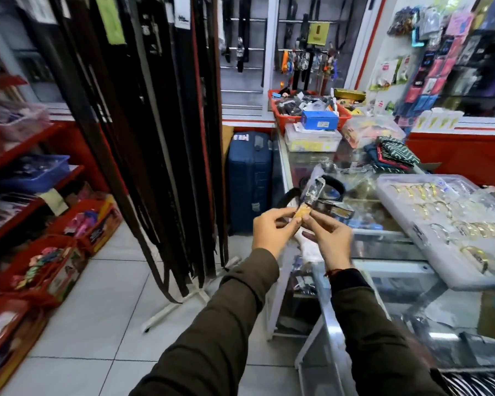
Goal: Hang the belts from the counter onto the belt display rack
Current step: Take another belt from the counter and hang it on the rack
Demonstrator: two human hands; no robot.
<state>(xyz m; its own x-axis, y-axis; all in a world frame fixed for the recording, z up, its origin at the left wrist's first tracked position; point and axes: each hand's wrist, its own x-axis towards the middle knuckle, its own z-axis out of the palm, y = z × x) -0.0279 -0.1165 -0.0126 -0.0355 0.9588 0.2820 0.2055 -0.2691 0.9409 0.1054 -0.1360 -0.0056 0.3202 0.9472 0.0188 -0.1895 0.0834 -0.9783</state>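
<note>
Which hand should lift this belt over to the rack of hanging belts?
Probably the left hand. It sits nearer the belt rack, which stands to the person's left, and already pinches the belt's tag. The right hand is on the counter side.

Black and dark brown belts (143, 132) hang from the white-footed rack (180, 307) at left. Red shelves (26, 144) on the far left carry a blue basket (37, 170). A navy suitcase (249, 181) stands beside the glass counter (389, 252). A red basket (306, 110) sits far back, holding a blue box (319, 120). Both sleeves (226, 324) are olive-brown. The small tag (388, 213) pinched between the hands looks yellowish, though blurred. The tiled floor (103, 324) is white.
</note>
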